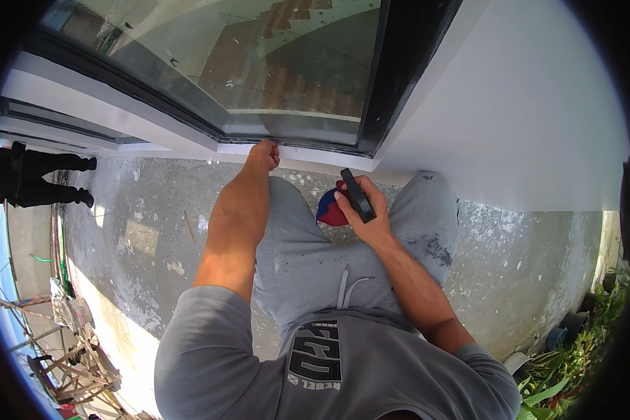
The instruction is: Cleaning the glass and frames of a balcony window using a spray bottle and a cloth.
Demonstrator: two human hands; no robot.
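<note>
My left hand (264, 154) is closed, its fingers curled against the lower edge of the black window frame (301, 146). Whatever it pinches, if anything, is hidden. My right hand (372, 213) grips a black, flat, bar-shaped block (358, 195) above the gap between my knees. Just beside and below those fingers shows a red and blue piece (332, 210) that looks like fabric; I cannot tell whether the hand holds it too. The window glass (294, 70) rises in front of me, with specks on it and reflections.
A white wall (532, 105) stands close on the right. The concrete floor (147, 238) is stained. At far left stands a person in dark clothes (38, 175). Wooden scraps (77, 364) lie at lower left; green plants (560, 371) and pots line the lower right.
</note>
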